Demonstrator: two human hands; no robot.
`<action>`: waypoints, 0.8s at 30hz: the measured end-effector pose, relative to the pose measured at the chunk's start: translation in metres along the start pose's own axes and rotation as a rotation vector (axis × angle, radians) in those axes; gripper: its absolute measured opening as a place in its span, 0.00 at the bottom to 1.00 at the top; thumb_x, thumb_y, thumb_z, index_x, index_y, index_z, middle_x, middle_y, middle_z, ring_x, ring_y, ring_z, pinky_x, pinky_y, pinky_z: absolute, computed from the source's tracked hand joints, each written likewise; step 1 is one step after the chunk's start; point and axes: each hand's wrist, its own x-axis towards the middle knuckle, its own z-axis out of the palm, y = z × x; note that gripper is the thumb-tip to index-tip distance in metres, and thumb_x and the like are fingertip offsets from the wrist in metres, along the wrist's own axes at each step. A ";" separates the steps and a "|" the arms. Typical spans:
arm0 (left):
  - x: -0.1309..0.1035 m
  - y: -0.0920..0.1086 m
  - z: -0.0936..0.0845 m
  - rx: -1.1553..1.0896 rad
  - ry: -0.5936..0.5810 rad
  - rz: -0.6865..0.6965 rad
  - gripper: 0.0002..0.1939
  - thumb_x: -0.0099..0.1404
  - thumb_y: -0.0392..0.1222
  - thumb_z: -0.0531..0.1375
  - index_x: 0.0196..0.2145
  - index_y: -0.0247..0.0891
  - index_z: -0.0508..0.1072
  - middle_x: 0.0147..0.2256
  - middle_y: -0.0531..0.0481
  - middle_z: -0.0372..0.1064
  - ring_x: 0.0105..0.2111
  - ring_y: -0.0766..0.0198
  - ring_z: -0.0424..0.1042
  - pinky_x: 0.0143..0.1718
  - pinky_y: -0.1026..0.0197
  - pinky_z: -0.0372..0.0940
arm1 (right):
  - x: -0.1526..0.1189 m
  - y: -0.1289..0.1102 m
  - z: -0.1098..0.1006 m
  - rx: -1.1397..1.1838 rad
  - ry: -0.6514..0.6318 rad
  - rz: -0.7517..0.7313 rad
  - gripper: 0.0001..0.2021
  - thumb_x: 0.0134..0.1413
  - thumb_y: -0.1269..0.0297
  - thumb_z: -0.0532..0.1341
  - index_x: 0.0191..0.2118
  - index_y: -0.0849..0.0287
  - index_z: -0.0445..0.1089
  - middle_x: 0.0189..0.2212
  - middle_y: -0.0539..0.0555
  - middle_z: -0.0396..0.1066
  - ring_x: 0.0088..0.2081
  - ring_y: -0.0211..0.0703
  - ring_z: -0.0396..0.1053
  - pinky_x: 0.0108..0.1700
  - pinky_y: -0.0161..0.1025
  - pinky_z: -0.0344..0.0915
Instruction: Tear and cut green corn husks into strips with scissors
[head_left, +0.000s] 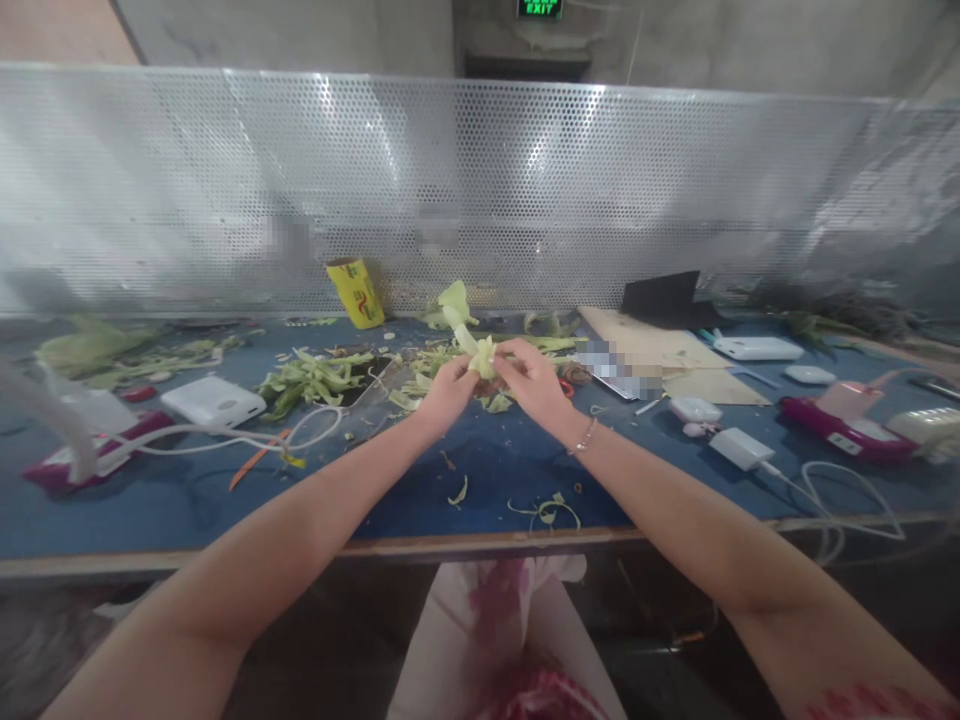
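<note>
Nearest, the person's light trousers (442, 640) show below the blue surface (420, 500); on its front part lie a small green scrap (459, 492) and some curled trimmings (547, 515). Further in, above the middle of the surface, the pale green plant piece (484, 360) is between the two hands; the left hand (448, 390) holds it narrowly with the fingertips, and the right hand (532, 376) pinches it from the other side. The work seems to me in the middle: this piece is already gathered into a small, flower-like form, but the fingers are occupied with it, so I judge it not finished; a heap of green strips (315, 380) lies at the left, apparently not used. The long axis of the piece seems to stand rather upright; a pale strip (460, 325) goes up and away from the person, leaning a little to the left, though I cannot tell if it is joined. Behind are a yellow cup (355, 293), tilted, and the perforated metal screen (487, 150).
</note>
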 end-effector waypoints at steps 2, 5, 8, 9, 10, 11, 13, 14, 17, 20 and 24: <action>0.000 0.000 0.000 0.017 0.001 0.021 0.08 0.54 0.37 0.55 0.31 0.34 0.72 0.25 0.51 0.70 0.25 0.68 0.67 0.28 0.65 0.63 | 0.000 0.001 0.000 -0.018 -0.002 -0.025 0.11 0.50 0.54 0.57 0.33 0.56 0.66 0.35 0.53 0.67 0.31 0.39 0.69 0.29 0.36 0.69; 0.001 0.000 0.000 0.046 0.012 0.030 0.07 0.54 0.37 0.55 0.30 0.34 0.71 0.24 0.52 0.69 0.24 0.68 0.66 0.27 0.65 0.62 | 0.001 0.000 -0.001 -0.027 -0.014 -0.029 0.13 0.51 0.52 0.56 0.33 0.57 0.65 0.35 0.54 0.67 0.31 0.40 0.69 0.29 0.37 0.69; 0.001 0.001 -0.001 0.078 0.044 0.032 0.06 0.54 0.37 0.55 0.26 0.35 0.71 0.20 0.53 0.66 0.22 0.68 0.64 0.26 0.65 0.61 | 0.002 -0.002 -0.001 -0.007 -0.017 0.018 0.15 0.51 0.48 0.56 0.33 0.56 0.64 0.34 0.53 0.68 0.28 0.39 0.69 0.28 0.37 0.68; 0.001 0.000 -0.002 0.085 0.055 0.033 0.05 0.54 0.37 0.55 0.25 0.35 0.70 0.19 0.53 0.66 0.21 0.69 0.64 0.25 0.65 0.61 | 0.002 -0.002 -0.001 0.002 -0.017 0.031 0.16 0.50 0.47 0.56 0.33 0.56 0.64 0.33 0.53 0.68 0.27 0.38 0.68 0.27 0.37 0.67; 0.001 0.000 -0.003 0.088 0.065 0.032 0.06 0.54 0.38 0.55 0.24 0.35 0.70 0.18 0.53 0.65 0.20 0.69 0.63 0.25 0.65 0.60 | 0.002 -0.001 -0.001 0.011 -0.020 0.041 0.16 0.50 0.47 0.56 0.32 0.56 0.64 0.32 0.52 0.68 0.27 0.38 0.68 0.27 0.37 0.67; 0.001 0.000 -0.004 0.087 0.071 0.029 0.06 0.54 0.38 0.56 0.24 0.35 0.70 0.17 0.54 0.64 0.19 0.69 0.63 0.24 0.65 0.59 | 0.002 -0.001 -0.001 0.018 -0.024 0.047 0.16 0.49 0.47 0.56 0.32 0.55 0.64 0.31 0.51 0.68 0.26 0.38 0.68 0.26 0.36 0.66; 0.001 0.000 -0.004 0.082 0.075 0.013 0.06 0.54 0.39 0.56 0.23 0.36 0.70 0.16 0.54 0.63 0.18 0.69 0.62 0.23 0.65 0.58 | 0.002 0.002 -0.001 0.025 -0.027 0.051 0.15 0.50 0.48 0.56 0.32 0.55 0.64 0.27 0.50 0.68 0.24 0.37 0.66 0.25 0.36 0.64; 0.001 0.000 -0.005 0.082 0.073 0.001 0.07 0.54 0.39 0.56 0.22 0.36 0.70 0.15 0.54 0.63 0.18 0.69 0.62 0.22 0.65 0.58 | 0.002 0.003 -0.001 0.026 -0.026 0.053 0.15 0.50 0.48 0.56 0.32 0.55 0.64 0.24 0.49 0.67 0.23 0.36 0.64 0.24 0.35 0.63; 0.001 0.000 -0.004 0.081 0.063 -0.043 0.06 0.54 0.38 0.56 0.21 0.36 0.69 0.15 0.54 0.63 0.17 0.69 0.62 0.22 0.65 0.58 | 0.002 0.007 -0.001 0.032 -0.004 0.046 0.13 0.50 0.50 0.57 0.32 0.56 0.65 0.23 0.49 0.66 0.23 0.36 0.63 0.25 0.35 0.62; -0.001 0.003 -0.001 0.040 0.058 -0.086 0.04 0.52 0.35 0.55 0.22 0.36 0.67 0.16 0.54 0.63 0.17 0.69 0.64 0.23 0.65 0.60 | 0.003 0.008 -0.002 0.007 0.032 0.028 0.12 0.49 0.52 0.57 0.31 0.56 0.66 0.27 0.51 0.68 0.26 0.38 0.64 0.30 0.37 0.64; -0.004 0.014 0.007 -0.130 0.058 -0.118 0.06 0.48 0.32 0.57 0.28 0.34 0.67 0.22 0.53 0.68 0.22 0.70 0.67 0.30 0.63 0.65 | 0.003 0.005 -0.003 -0.007 0.077 0.020 0.10 0.49 0.55 0.58 0.30 0.57 0.67 0.29 0.52 0.70 0.30 0.39 0.66 0.36 0.39 0.65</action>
